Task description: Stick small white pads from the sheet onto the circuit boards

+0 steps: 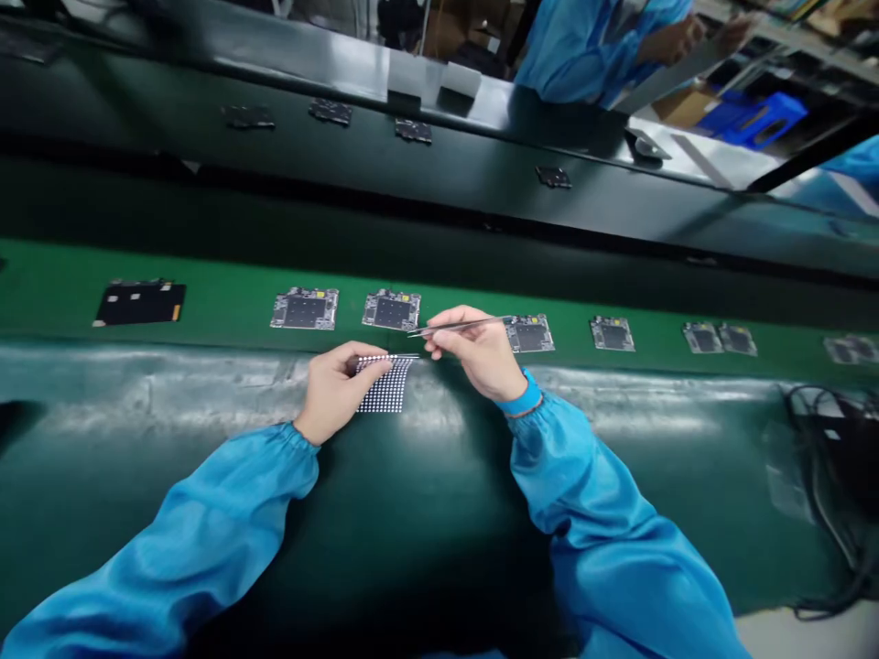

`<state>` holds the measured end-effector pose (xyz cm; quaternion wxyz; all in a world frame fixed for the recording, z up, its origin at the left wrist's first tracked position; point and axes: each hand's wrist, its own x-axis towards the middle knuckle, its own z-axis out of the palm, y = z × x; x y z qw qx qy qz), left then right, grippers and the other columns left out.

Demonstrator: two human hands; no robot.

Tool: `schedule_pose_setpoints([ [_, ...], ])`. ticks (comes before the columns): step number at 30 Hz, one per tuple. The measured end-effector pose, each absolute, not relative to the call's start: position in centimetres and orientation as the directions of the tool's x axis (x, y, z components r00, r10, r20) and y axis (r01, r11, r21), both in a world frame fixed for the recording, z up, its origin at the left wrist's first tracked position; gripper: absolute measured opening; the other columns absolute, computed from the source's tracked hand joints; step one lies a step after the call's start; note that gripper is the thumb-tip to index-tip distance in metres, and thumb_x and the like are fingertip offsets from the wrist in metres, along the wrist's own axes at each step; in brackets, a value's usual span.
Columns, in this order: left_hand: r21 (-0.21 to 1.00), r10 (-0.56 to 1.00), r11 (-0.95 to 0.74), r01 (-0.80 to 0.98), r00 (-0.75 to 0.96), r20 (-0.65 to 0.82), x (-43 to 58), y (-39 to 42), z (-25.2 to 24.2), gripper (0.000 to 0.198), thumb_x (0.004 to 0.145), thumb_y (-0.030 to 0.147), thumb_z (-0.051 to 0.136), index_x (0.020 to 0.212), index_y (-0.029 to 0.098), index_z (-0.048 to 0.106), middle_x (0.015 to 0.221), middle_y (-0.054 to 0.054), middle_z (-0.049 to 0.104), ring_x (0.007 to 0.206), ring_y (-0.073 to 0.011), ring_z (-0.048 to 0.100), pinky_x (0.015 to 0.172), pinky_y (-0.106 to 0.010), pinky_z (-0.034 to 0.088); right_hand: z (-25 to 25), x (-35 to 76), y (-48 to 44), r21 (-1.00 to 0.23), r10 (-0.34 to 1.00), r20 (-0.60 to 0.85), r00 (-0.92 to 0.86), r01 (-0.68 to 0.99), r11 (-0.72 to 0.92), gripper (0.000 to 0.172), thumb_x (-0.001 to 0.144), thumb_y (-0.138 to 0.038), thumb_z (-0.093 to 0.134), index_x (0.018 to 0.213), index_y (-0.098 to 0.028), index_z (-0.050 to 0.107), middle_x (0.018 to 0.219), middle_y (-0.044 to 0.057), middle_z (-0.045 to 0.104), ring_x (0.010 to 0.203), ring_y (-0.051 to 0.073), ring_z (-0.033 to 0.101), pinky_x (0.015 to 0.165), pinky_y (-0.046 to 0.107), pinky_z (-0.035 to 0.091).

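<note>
My left hand point(336, 389) pinches a sheet of small white round stickers point(382, 394) by its top edge, thumb in front. Between the thumb and fingers of my right hand point(477, 352) is a pair of metal tweezers point(457, 325), tips pointing left, just above the sheet's upper right corner. Whether the tips hold anything is too small to tell. Behind the tweezer tips a circuit board point(391, 309) lies on the green belt. Another circuit board point(304, 308) is to its left, and one more board point(531, 333) sits partly behind my right hand.
More boards point(612, 333) line the green belt point(226, 307) to the right; a black panel-covered board point(139, 302) lies left. Beyond a dark ledge, several boards point(413, 131) rest on a second surface. A co-worker in blue sleeves point(573, 55) is opposite. Black cables point(817, 476) hang at right.
</note>
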<state>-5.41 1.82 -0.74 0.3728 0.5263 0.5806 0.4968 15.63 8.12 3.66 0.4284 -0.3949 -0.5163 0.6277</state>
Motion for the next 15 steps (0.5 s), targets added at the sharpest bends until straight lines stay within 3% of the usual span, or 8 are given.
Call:
schedule_pose_setpoints([
  [3, 0.968, 0.986, -0.052, 0.245, -0.14, 0.089, -4.61, 2.29, -0.79, 0.011, 0.081, 0.03, 0.08, 0.087, 0.021, 0.08, 0.084, -0.003, 0.08, 0.072, -0.016, 0.072, 0.066, -0.026, 0.058, 3.28, 16.33, 7.92, -0.99, 0.937, -0.051, -0.345, -0.103, -0.092, 0.023, 0.078, -0.031, 0.085, 0.09, -0.016, 0.073, 0.085, 0.006, 0.077, 0.074, 0.016, 0.073, 0.066, 0.029, 0.06],
  [8, 0.96, 0.985, -0.078, 0.267, -0.127, 0.116, -4.81, 2.07, -1.02, 0.01, 0.082, 0.029, 0.08, 0.086, 0.021, 0.079, 0.084, -0.002, 0.079, 0.074, -0.0154, 0.072, 0.068, -0.025, 0.058, 2.99, 15.86, 7.65, -0.991, 0.939, -0.072, -0.336, -0.083, -0.106, 0.029, 0.076, -0.032, 0.087, 0.087, -0.017, 0.065, 0.082, 0.005, 0.077, 0.07, 0.016, 0.073, 0.06, 0.028, 0.058],
  [15, 0.951, 0.986, -0.091, 0.297, -0.107, 0.128, -5.1, 1.93, -1.33, 0.011, 0.083, 0.031, 0.079, 0.088, 0.021, 0.079, 0.087, -0.003, 0.08, 0.076, -0.0167, 0.073, 0.069, -0.028, 0.059, 3.38, 15.42, 7.54, -0.992, 0.932, -0.108, -0.345, -0.025, -0.124, 0.028, 0.076, -0.035, 0.087, 0.085, -0.018, 0.066, 0.077, 0.004, 0.075, 0.066, 0.015, 0.07, 0.058, 0.028, 0.058],
])
